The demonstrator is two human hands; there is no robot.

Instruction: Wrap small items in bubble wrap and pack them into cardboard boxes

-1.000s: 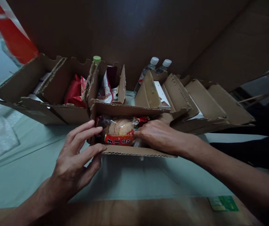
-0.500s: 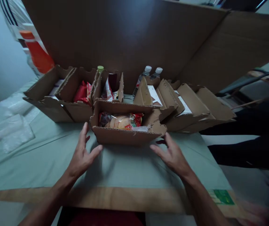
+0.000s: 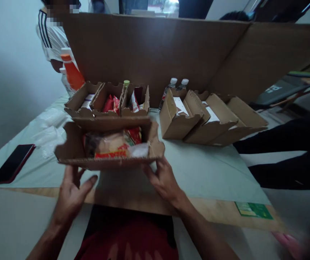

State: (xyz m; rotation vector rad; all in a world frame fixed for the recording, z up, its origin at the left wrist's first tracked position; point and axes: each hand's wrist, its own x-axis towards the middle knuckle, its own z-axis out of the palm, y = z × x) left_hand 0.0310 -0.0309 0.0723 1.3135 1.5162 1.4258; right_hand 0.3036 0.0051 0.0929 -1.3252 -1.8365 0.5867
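At the table's near edge, the left hand (image 3: 70,191) and right hand (image 3: 163,180) grasp the cardboard tray (image 3: 70,155) from underneath. It looks light and floppy, its snack packets (image 3: 111,144) loose, so supporting the bottom near both ends seems best.

This looks like a makeshift packing station in a plain room. Rows of open cardboard boxes (image 3: 108,101) stand on a cloth-covered worktop (image 3: 206,173), some holding snack packets (image 3: 111,103), with water bottles (image 3: 171,86) behind them. A tall cardboard screen (image 3: 155,54) walls off the back, where another person (image 3: 52,36) stands.
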